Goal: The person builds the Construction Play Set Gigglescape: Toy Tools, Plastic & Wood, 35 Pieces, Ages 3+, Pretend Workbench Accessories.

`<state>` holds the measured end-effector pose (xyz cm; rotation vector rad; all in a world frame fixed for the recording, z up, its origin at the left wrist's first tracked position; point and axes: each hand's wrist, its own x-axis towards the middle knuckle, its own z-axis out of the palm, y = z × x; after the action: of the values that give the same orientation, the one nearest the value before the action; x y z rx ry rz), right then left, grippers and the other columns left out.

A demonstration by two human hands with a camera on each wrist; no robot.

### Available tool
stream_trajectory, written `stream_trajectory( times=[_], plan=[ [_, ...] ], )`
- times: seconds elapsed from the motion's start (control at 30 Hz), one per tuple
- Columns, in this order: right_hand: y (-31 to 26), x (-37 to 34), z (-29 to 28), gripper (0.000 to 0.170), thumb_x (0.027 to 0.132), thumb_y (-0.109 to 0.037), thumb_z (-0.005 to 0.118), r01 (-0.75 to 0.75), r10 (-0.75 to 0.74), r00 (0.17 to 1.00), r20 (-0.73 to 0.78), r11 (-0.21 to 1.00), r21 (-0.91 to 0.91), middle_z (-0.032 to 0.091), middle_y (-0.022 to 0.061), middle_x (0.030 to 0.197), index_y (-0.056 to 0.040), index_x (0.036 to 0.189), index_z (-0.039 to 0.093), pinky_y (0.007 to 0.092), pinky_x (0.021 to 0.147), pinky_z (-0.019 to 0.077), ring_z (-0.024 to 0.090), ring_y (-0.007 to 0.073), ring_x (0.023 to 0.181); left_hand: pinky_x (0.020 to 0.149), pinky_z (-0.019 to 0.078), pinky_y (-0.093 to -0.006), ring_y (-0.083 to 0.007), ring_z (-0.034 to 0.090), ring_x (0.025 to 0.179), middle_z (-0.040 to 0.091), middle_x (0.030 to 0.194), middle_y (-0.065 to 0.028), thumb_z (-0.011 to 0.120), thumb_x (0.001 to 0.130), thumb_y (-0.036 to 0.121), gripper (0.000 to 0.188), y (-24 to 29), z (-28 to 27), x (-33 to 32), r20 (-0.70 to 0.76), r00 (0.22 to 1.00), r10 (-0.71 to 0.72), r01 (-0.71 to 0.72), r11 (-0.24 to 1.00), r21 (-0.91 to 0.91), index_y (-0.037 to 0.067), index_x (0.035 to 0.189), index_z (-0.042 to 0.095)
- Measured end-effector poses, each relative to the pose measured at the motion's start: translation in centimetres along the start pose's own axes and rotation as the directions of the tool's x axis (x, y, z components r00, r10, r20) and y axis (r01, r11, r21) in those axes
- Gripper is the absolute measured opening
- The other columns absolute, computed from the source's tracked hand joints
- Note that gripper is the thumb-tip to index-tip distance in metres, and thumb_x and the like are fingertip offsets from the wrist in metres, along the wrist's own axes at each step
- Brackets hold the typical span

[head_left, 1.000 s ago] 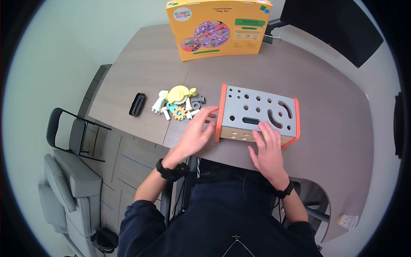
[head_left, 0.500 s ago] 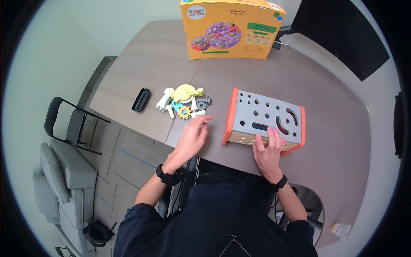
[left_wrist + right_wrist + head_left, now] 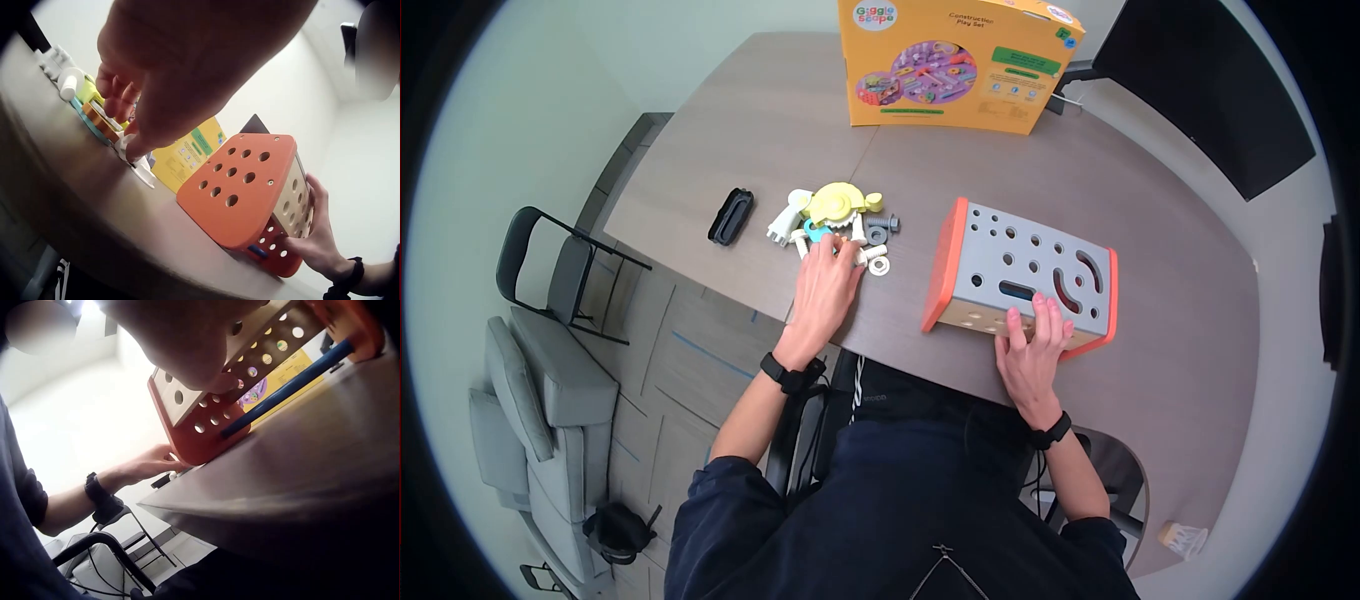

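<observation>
My left hand (image 3: 825, 290) reaches into a pile of toy parts, its fingertips covering most of an orange gear (image 3: 100, 119). In the left wrist view the thumb is against a white piece (image 3: 142, 170) beside the gear; I cannot tell whether the fingers pinch anything. Around them lie a yellow part (image 3: 838, 203), white bolts (image 3: 858, 230), a grey bolt (image 3: 884, 222) and a grey nut (image 3: 876, 236). My right hand (image 3: 1033, 365) grips the near edge of a toy workbench (image 3: 1025, 250) with a grey holed top and orange ends, fingers above and thumb under its wooden side panel (image 3: 178, 400).
A yellow play-set box (image 3: 960, 70) stands at the table's back, with a dark monitor (image 3: 1210, 90) to its right. A black case (image 3: 731, 217) lies left of the parts. The table's front edge runs just below both hands.
My left hand has left the workbench's left end and moved leftward onto the parts pile. The right hand stays on the workbench, its thumb now tucked against the side. The head view has shifted.
</observation>
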<state>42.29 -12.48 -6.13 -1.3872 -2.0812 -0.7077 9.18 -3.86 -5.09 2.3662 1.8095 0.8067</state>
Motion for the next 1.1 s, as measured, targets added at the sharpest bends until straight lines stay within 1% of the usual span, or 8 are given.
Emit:
stream_trajectory(
  times=[0.23, 0.33, 0.43, 0.47, 0.7, 0.93, 1.03, 1.1],
  plan=[
    [0.0, -0.2, -0.3, 0.077, 0.088, -0.007, 0.079, -0.011, 0.01, 1.0, 0.013, 1.0, 0.015, 0.05, 0.021, 0.154, -0.0242, 0.153, 0.042, 0.0575, 0.129, 0.0131, 0.044, 0.0399, 0.146, 0.085, 0.0547, -0.0452, -0.0329, 0.065, 0.102, 0.061, 0.115, -0.0124, 0.079, 0.095, 0.018, 0.034, 0.0, 0.0, 0.1, -0.022, 1.0, 0.002, -0.003, 0.999, -0.035, 0.006, 0.125, 0.069],
    [-0.1, -0.1, -0.2, 0.077, 0.087, -0.007, 0.079, -0.016, 0.016, 1.0, 0.004, 1.0, 0.016, 0.05, 0.0211, 0.154, -0.024, 0.153, 0.042, 0.0577, 0.129, 0.0131, 0.044, 0.0399, 0.146, 0.081, 0.055, -0.0404, -0.0256, 0.067, 0.096, 0.065, 0.117, -0.0106, 0.077, 0.098, 0.021, 0.035, 1.5, -1.6, 0.9, 0.103, 0.978, -0.182, 0.206, 0.918, -0.34, 0.005, 0.128, 0.069],
    [-0.3, 0.1, -0.2, 0.077, 0.087, -0.007, 0.08, -0.025, 0.025, 1.0, 0.004, 0.999, 0.021, 0.05, 0.0209, 0.154, -0.0239, 0.153, 0.043, 0.0579, 0.129, 0.0134, 0.044, 0.0397, 0.147, 0.079, 0.0541, -0.0353, -0.0175, 0.066, 0.09, 0.07, 0.116, -0.0082, 0.075, 0.102, 0.022, 0.036, 2.9, -3.2, 2.8, 0.247, 0.956, -0.159, 0.277, 0.77, -0.575, 0.003, 0.131, 0.068],
    [-0.3, 0.1, -0.3, 0.077, 0.087, -0.007, 0.08, -0.023, 0.023, 1.0, 0.009, 1.0, 0.021, 0.049, 0.0208, 0.155, -0.024, 0.152, 0.043, 0.058, 0.129, 0.0134, 0.043, 0.0396, 0.147, 0.078, 0.0531, -0.0328, -0.0136, 0.065, 0.086, 0.075, 0.107, -0.0055, 0.072, 0.104, 0.02, 0.036, 3.3, -3.3, 3.4, 0.277, 0.949, -0.15, 0.294, 0.74, -0.606, 0.003, 0.135, 0.068],
    [-0.2, 0.1, -0.2, 0.077, 0.086, -0.007, 0.08, -0.02, 0.019, 1.0, 0.016, 1.0, 0.017, 0.049, 0.02, 0.155, -0.0248, 0.152, 0.044, 0.0573, 0.13, 0.0129, 0.043, 0.0397, 0.148, 0.079, 0.0545, -0.0318, -0.0139, 0.069, 0.084, 0.078, 0.096, -0.0059, 0.07, 0.105, 0.018, 0.036, 4.1, -3.3, 4.8, 0.291, 0.952, -0.095, 0.27, 0.709, -0.651, 0.0, 0.136, 0.066],
    [2.2, 2.5, -2.7, 0.089, 0.078, -0.01, 0.085, 0.002, -0.015, 0.996, 0.085, 0.989, 0.148, 0.044, 0.0209, 0.161, -0.0194, 0.157, 0.044, 0.0647, 0.123, 0.0245, 0.041, 0.042, 0.149, 0.082, 0.0574, -0.0347, -0.0191, 0.072, 0.09, 0.078, 0.099, -0.0093, 0.071, 0.104, 0.017, 0.035, 2.7, -2.5, 2.8, 0.314, 0.933, -0.173, 0.342, 0.697, -0.63, -0.003, 0.132, 0.066],
    [4.5, 6.5, -5.9, 0.094, 0.075, -0.012, 0.087, -0.041, -0.003, 0.986, 0.168, 0.966, 0.254, 0.044, 0.021, 0.16, -0.0155, 0.158, 0.045, 0.0603, 0.124, 0.0253, 0.04, 0.0432, 0.149, 0.08, 0.0572, -0.0344, -0.0185, 0.071, 0.088, 0.078, 0.102, -0.0098, 0.072, 0.103, 0.018, 0.035, 2.2, -2.4, 1.4, 0.325, 0.924, -0.203, 0.371, 0.684, -0.628, -0.002, 0.132, 0.066],
    [5.7, 9.7, -7.9, 0.094, 0.076, -0.014, 0.087, -0.169, 0.098, 0.971, 0.217, 0.926, 0.338, 0.043, 0.0207, 0.161, -0.0125, 0.159, 0.044, 0.0557, 0.122, 0.031, 0.044, 0.04, 0.147, 0.079, 0.0571, -0.0341, -0.0176, 0.07, 0.087, 0.077, 0.104, -0.0101, 0.072, 0.103, 0.018, 0.035, 1.8, -2.4, 0.6, 0.345, 0.912, -0.222, 0.4, 0.67, -0.625, -0.002, 0.132, 0.066]
  ],
)
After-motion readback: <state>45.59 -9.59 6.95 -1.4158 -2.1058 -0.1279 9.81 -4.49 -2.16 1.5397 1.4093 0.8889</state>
